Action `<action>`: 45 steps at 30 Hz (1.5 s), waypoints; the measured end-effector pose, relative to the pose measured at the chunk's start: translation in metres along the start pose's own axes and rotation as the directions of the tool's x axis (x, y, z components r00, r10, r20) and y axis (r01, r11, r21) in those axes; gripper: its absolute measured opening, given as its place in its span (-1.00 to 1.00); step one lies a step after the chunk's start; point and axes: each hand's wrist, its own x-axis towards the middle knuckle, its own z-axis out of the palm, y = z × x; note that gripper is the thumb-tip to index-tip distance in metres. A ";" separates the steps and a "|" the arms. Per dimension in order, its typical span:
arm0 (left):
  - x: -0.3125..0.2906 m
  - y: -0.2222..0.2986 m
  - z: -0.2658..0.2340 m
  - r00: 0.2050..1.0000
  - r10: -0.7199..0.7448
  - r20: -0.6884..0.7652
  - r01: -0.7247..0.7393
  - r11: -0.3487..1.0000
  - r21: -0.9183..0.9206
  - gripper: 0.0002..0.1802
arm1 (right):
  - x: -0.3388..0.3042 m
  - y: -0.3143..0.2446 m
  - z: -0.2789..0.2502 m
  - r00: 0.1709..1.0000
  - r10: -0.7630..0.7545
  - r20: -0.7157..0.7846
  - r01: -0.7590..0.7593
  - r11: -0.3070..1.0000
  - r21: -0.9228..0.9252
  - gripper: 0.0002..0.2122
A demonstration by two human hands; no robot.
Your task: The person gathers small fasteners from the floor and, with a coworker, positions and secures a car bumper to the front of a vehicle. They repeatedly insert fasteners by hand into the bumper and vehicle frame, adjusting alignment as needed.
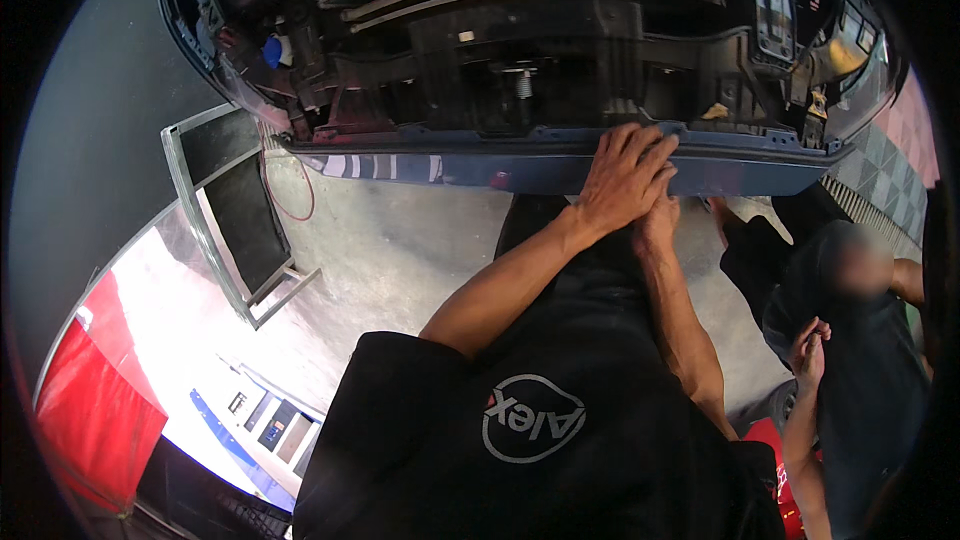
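A dark blue car bumper [480, 168] runs across the open front of a car, with black engine-bay parts [520, 50] above it. My left hand [625, 175] lies on the bumper's upper edge right of centre, fingers draped over the rim. My right hand [657, 225] is tucked directly under the left one, against the bumper's lower face. Its fingers are hidden by the left hand. Both forearms reach up from my black shirt.
Another person in black [850, 340] crouches at the right, one hand [810, 350] raised near the chest. A metal frame with dark panels [235, 215] leans at the left, beside a thin red wire loop [290, 190] on the concrete floor. A red object [90, 410] sits lower left.
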 end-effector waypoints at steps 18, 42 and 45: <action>-0.170 -0.199 -0.245 0.848 -0.349 -0.400 0.416 0.905 0.093 -0.76 | -0.013 0.019 0.040 0.976 -0.068 -0.208 0.048 0.994 -0.099 0.15; -0.089 -0.236 -0.285 0.947 -0.069 0.312 -0.081 0.892 0.445 -0.74 | 0.018 0.039 0.021 0.937 -0.199 -0.288 0.202 0.979 -0.021 0.09; -0.073 -0.221 -0.287 0.889 -0.122 0.442 -0.168 0.810 0.562 -0.81 | 0.015 0.037 0.022 0.927 -0.181 -0.327 0.168 0.983 -0.069 0.21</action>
